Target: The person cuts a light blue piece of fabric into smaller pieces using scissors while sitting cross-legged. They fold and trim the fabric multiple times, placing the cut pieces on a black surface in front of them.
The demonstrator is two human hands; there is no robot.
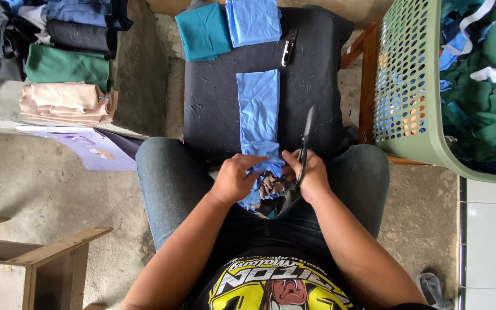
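A seated person in blue jeans looks down at their own lap, both bare forearms reaching forward and converging at the knees.

Beyond the hands sits a black padded stool [219,97] between the knees. To the right of the hands stands a pale green perforated laundry basket [409,86] full of green and blue cloth. Far to the left of the hands, folded garments [64,69] in green, beige and dark tones are stacked.

A long blue fabric strip [258,109] lies on the stool, running straight away from the hands, its near end gathered between them. Further past it lie a folded teal cloth [204,31] and a folded blue cloth [254,20], side by side. Just beneath the hands, small fabric scraps [268,192] rest in the lap.

The left hand [236,177] is palm down, wrist bent inward, fingers curled and pinching the strip's near end. The right hand [311,171] is closed around the handles of dark scissors [305,143], whose blades point away from the body, just right of the strip. A small black snipper [288,47] lies on the stool well beyond the grip.
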